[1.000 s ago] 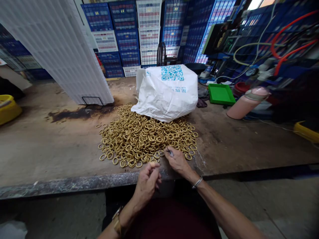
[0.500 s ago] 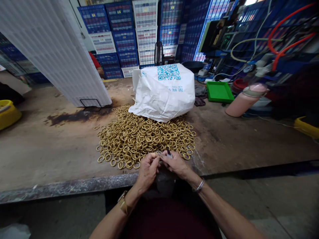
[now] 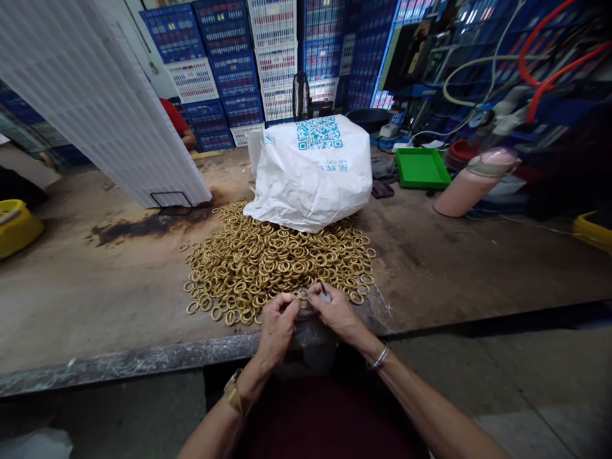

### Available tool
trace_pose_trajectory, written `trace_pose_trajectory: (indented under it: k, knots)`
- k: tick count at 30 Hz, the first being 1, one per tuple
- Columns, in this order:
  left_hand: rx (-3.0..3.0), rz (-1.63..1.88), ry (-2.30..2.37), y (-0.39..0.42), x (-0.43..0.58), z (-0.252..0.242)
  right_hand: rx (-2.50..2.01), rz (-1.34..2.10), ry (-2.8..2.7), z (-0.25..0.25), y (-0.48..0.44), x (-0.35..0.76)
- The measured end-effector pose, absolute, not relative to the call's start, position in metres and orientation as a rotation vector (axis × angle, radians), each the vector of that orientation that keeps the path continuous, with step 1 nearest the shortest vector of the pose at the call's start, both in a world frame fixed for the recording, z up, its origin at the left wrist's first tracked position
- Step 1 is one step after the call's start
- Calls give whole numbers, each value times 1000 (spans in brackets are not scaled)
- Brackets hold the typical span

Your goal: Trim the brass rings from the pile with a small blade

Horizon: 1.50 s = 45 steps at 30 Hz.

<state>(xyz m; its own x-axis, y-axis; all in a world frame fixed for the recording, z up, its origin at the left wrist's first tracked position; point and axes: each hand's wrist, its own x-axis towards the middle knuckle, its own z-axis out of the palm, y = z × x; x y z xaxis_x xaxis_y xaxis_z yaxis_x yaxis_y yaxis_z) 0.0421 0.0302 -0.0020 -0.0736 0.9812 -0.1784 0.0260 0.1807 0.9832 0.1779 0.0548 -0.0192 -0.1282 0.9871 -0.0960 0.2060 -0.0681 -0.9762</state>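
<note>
My left hand [image 3: 278, 324] is closed in a pinch at the near edge of a heap of brass-coloured rings [image 3: 268, 255]. Between its fingertips and those of my right hand sits one ring [image 3: 302, 297], which the left fingers seem to grip. My right hand [image 3: 338, 313] is closed round a small tool [image 3: 325, 293] with a dark pointed tip and a pale grey body; its exact kind is too small to make out. Over the back of the heap lies a white sack [image 3: 310, 185] with blue print. Below my hands, a translucent container [image 3: 306, 357] is partly hidden.
A white corrugated stack [image 3: 124, 108] stands at left by a wire stand [image 3: 171, 200]. On the right are a green tray [image 3: 422, 168] and a pink bottle [image 3: 471, 186]. Crates [image 3: 239, 70] rise behind, where a person's red sleeve [image 3: 173, 118] shows. The table's front edge [image 3: 143, 363] runs before me.
My left hand has shifted slightly left, so the gap between my hands has widened and the ring shows more. The right hand stays on the tool. The view has tilted a little.
</note>
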Motion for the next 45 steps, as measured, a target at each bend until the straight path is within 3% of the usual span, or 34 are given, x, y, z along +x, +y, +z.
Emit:
trace_pose_trajectory:
  k: [5, 15, 22, 36, 45]
  knots:
    - [884, 1087, 1248, 31, 43, -4, -1278, 1159, -1542, -17, 51, 176]
    - [711, 1143, 1018, 23, 41, -4, -1257, 1586, -1121, -15, 52, 169]
    - [701, 1123, 1058, 20, 41, -2, -1246, 1364, -1371, -16, 49, 169]
    - [813, 947, 1002, 13, 37, -2, -1328, 1303, -1416, -21, 50, 171]
    - [740, 1040, 1056, 11, 40, -4, -1365, 756, -2108, -25, 39, 178]
